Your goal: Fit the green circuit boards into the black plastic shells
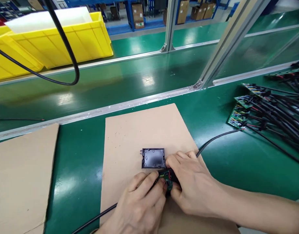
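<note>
A green circuit board [168, 178] with a red wire and black parts sits between my two hands, partly hidden by the fingers. My left hand [143, 201] has its fingers closed on the board's left side. From the right, my right hand [189, 182] is closed around the black piece at the board's right end. Black cable [108, 211] runs out to the lower left from under my left hand, and another length of cable [213, 139] leads away beyond my right hand. Just behind my hands, a shallow black plastic case half [153, 158] lies with its hollow side up.
A cardboard sheet [130, 136] lies under the work on the green table; another cardboard sheet [20, 175] is at left. Boards with bundled black cables [273, 110] are piled at right. Behind the metal frame [203, 78] stand yellow bins [73, 45]. A black cable loop [75, 71] hangs at upper left.
</note>
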`<action>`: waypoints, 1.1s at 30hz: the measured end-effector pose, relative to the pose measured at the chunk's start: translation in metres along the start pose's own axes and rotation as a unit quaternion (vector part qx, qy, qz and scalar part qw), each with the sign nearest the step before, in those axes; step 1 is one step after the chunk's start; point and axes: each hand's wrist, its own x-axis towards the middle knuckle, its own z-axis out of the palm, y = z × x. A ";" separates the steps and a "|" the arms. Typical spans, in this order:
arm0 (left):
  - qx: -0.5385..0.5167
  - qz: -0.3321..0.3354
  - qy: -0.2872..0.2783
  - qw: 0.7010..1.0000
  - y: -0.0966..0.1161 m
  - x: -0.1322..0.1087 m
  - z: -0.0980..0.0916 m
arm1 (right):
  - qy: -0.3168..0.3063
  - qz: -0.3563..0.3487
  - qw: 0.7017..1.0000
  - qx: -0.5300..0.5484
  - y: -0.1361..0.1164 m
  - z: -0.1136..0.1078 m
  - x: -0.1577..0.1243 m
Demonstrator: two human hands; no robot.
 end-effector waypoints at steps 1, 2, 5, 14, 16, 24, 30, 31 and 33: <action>-0.012 -0.001 -0.005 1.000 -0.001 0.001 -0.002 | -0.002 -0.003 1.000 -0.004 0.000 0.001 0.002; -0.025 0.000 -0.013 1.000 -0.003 0.001 -0.003 | -0.005 -0.005 1.000 -0.005 0.000 0.001 0.003; -0.062 -0.003 -0.038 0.997 -0.005 0.004 -0.007 | -0.013 -0.007 1.000 0.004 0.000 0.001 0.004; -0.042 -0.007 -0.067 0.997 -0.001 0.005 -0.009 | 0.035 -0.057 0.994 0.082 0.020 -0.018 -0.032; -0.019 -0.005 -0.070 0.997 0.000 0.005 -0.008 | 0.069 -0.080 0.993 0.059 0.026 -0.016 -0.039; 0.027 -0.018 -0.057 0.998 0.016 0.004 0.007 | 0.126 -0.158 0.979 0.041 0.035 0.002 -0.033; -0.027 -0.042 -0.069 0.996 0.014 0.009 -0.003 | 0.122 -0.174 0.975 0.066 0.037 0.003 -0.028; -0.053 -0.044 -0.079 0.994 0.012 0.010 -0.008 | 0.121 -0.173 0.975 0.062 0.038 0.003 -0.029; -0.104 -0.065 -0.092 0.988 0.008 0.012 -0.018 | 0.122 -0.173 0.976 0.049 0.040 0.003 -0.030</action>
